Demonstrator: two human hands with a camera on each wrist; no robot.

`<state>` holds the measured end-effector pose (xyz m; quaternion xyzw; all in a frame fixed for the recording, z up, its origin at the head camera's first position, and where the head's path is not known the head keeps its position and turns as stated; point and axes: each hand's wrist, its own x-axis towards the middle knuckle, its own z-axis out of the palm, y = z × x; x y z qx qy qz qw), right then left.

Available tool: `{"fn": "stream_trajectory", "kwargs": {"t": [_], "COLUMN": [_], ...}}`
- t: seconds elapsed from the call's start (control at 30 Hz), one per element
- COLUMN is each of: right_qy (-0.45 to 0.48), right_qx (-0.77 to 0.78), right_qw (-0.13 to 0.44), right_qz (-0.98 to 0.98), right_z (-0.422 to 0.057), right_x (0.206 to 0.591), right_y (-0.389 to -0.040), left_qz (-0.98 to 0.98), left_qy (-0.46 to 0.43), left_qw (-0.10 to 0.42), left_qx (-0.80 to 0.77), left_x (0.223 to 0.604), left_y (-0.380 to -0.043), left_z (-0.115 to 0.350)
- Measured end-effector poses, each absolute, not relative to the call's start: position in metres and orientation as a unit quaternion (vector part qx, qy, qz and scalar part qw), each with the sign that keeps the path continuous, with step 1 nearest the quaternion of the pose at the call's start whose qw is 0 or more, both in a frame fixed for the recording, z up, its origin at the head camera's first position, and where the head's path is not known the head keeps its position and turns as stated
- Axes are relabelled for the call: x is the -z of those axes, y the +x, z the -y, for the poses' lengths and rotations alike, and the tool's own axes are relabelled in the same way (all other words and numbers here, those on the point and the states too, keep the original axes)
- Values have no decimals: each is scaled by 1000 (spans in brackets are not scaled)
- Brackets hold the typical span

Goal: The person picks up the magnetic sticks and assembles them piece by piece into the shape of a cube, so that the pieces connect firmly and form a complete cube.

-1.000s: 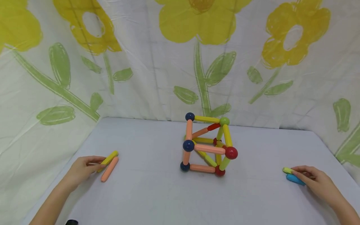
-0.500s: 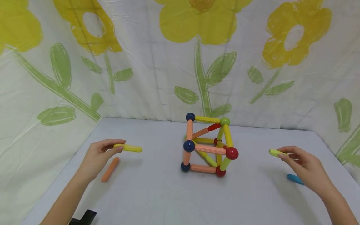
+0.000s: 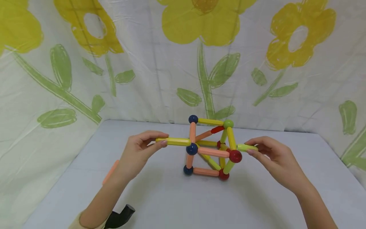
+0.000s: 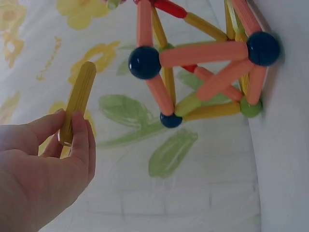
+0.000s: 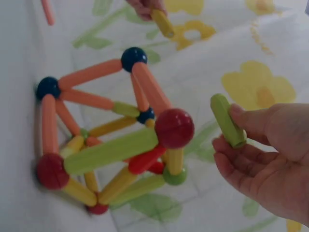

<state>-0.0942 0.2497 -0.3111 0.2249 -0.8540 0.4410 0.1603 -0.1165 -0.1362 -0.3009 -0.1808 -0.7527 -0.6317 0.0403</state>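
In the middle of the table a cube frame of coloured rods and balls (image 3: 213,152) stands upright, with blue, red and green balls at its corners. My left hand (image 3: 140,152) pinches one end of a long yellow rod (image 3: 177,141); its free end overlaps the frame's left side in the head view, but the left wrist view shows a gap between them. On the other side, my right hand (image 3: 275,159) pinches a short light-green rod (image 5: 228,121) between thumb and fingers. That rod's tip overlaps the frame's right side in the head view and stands apart from the red ball (image 5: 175,128) in the right wrist view.
An orange rod (image 3: 110,172) lies on the white table (image 3: 183,203) behind the left forearm, which partly hides it. A black wrist mount (image 3: 120,218) juts out by the left forearm. Behind the table hangs a white cloth (image 3: 143,95) printed with yellow flowers.
Both hands have lifted their rods off the table and moved inward to either side of the frame. The blue rod on the right is now hidden by the right arm.
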Motion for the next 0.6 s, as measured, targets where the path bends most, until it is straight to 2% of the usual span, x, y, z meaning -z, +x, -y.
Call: {"fn": "stream_trajectory", "kwargs": {"t": [0.27, 0.6], "right_qy": [288, 272], "right_qx": [-480, -483], "right_qw": [145, 151], "right_qz": [816, 819], "right_z": [-218, -209], "right_x": [301, 297], "right_y": [-96, -96], "left_qz": [704, 685], "left_qy": [-236, -245], "left_qw": [22, 13], "left_qx": [670, 686], "left_x": [303, 305], "left_y": [-115, -113], "left_z": [91, 73]}}
